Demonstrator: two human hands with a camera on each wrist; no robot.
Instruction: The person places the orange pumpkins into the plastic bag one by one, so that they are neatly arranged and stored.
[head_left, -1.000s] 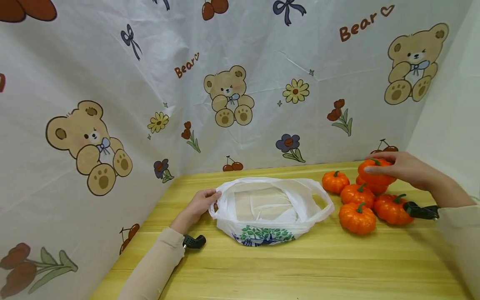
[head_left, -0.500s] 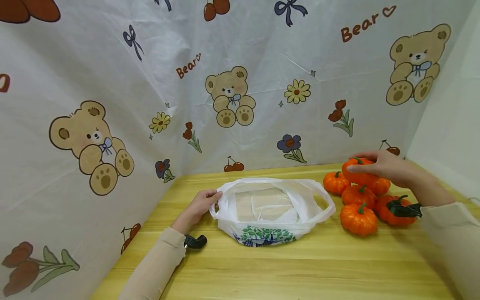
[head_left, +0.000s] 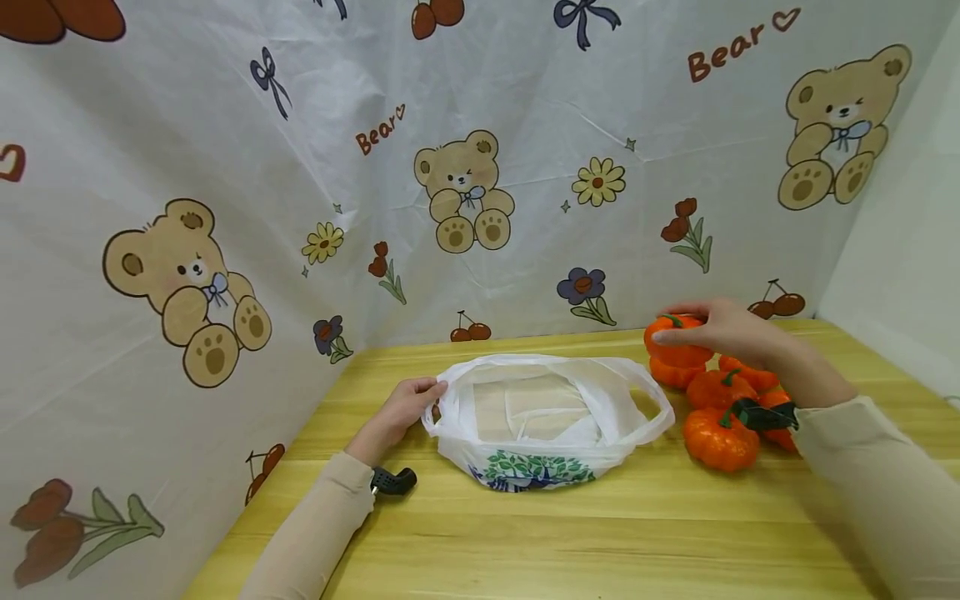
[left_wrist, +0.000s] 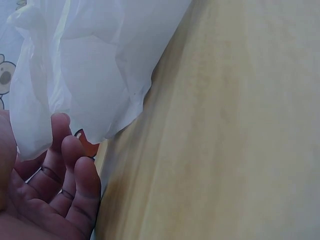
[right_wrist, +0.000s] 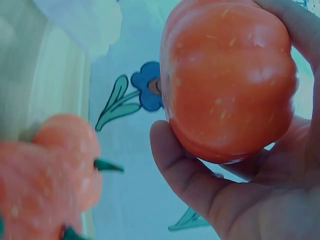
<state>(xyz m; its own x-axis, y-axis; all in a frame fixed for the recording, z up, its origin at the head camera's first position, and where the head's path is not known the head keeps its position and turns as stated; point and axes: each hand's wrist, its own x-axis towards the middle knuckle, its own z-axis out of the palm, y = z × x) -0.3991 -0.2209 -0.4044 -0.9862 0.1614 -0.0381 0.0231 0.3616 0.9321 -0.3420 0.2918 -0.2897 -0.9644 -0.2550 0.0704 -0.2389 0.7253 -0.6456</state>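
My right hand (head_left: 723, 330) grips a small orange pumpkin (head_left: 677, 340) with a green stem, held above the other pumpkins on the table. In the right wrist view, the thumb and fingers wrap around this pumpkin (right_wrist: 227, 82). My left hand (head_left: 405, 404) pinches the left edge of a white plastic bag (head_left: 536, 471) with a green tree print. The bag lies with its mouth spread and a pale lining shows inside. Seen from the left wrist, the bag's thin plastic (left_wrist: 95, 75) runs between thumb and fingers of the left hand (left_wrist: 60, 185).
Several more orange pumpkins, one in front (head_left: 720, 440), cluster right of the bag on the wooden table (head_left: 525, 546). A bear-print sheet (head_left: 510, 100) hangs behind and to the left. A white wall (head_left: 900, 275) stands at right. Black camera mounts sit at both wrists.
My right hand has carried the gripped pumpkin leftward, from over the back right of the cluster to nearer the bag. The left hand keeps its place at the bag's edge.
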